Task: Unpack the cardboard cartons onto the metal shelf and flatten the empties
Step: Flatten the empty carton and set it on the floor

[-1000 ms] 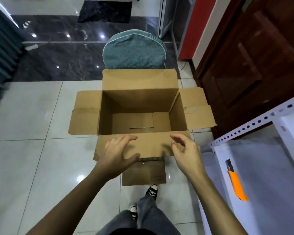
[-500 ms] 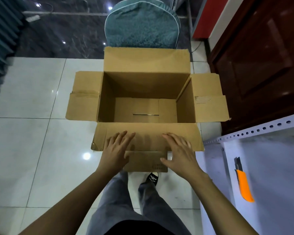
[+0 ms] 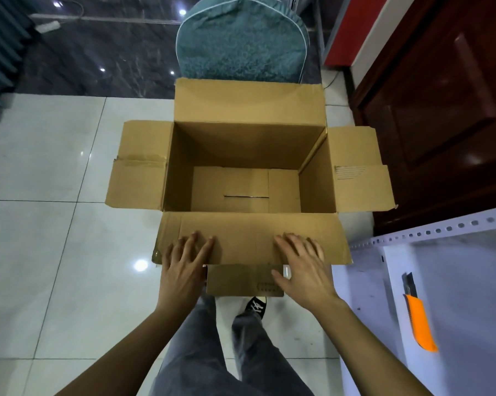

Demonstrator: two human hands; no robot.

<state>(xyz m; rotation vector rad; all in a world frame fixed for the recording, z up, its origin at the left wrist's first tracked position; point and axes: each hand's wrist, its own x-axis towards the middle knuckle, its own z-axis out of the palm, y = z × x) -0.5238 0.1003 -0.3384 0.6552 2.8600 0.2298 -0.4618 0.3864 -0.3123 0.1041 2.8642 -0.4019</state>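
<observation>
Carton (image 3: 249,144) is sitting nearer than before.
We are pressing left hand (image 3: 183,267), right hand (image 3: 304,270), fingers straight and spread, on its six o'clock flap (image 3: 246,238).

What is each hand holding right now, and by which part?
Nothing is gripped. The left hand and right hand rest flat, uncurled, on the near flap of the open carton.

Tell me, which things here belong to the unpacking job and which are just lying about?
Job: empty cardboard carton, flaps open; left hand and right hand, flat on its near flap; metal shelf.
Lying about: orange cutter on the shelf; teal chair; wooden door.
</observation>
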